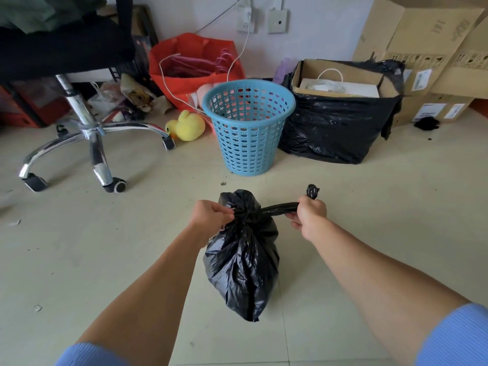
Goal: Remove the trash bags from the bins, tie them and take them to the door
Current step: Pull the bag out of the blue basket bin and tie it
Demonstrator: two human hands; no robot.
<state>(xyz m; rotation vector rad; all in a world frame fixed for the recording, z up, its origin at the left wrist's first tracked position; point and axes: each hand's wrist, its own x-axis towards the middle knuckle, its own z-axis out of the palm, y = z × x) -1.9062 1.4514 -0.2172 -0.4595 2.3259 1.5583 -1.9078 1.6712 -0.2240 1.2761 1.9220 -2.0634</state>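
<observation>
1. Evidently a knot is being made: the black trash bag (243,260) is out of its bin and sits in front of the person, between both forearms. Its mouth is gathered into a tight neck so nothing spills.
2. The left hand (211,215) pinches that neck with its fingers curled closed on the bunched plastic, most likely to anchor it against the pull from the other side.
3. The right hand (310,216) is a fist wrapped round the bag's twisted tail (280,208), which runs taut and nearly level from the neck. A small lump of plastic (313,191) sticks up past the knuckles. The opposed pull suggests the knot is being cinched.
4. From this downward angle I cannot tell whether the bag's bottom rests on the tiled floor (105,247) or hangs just above it.
5. Beyond the bag stands the blue perforated bin (248,128), upright and unlined, which fits the bag having come from it.
6. Just beside the bin sits a cardboard box wrapped in black plastic (335,133). On the bin's other side lies a yellow plush duck (188,126), near a chrome office-chair base (92,138).
</observation>
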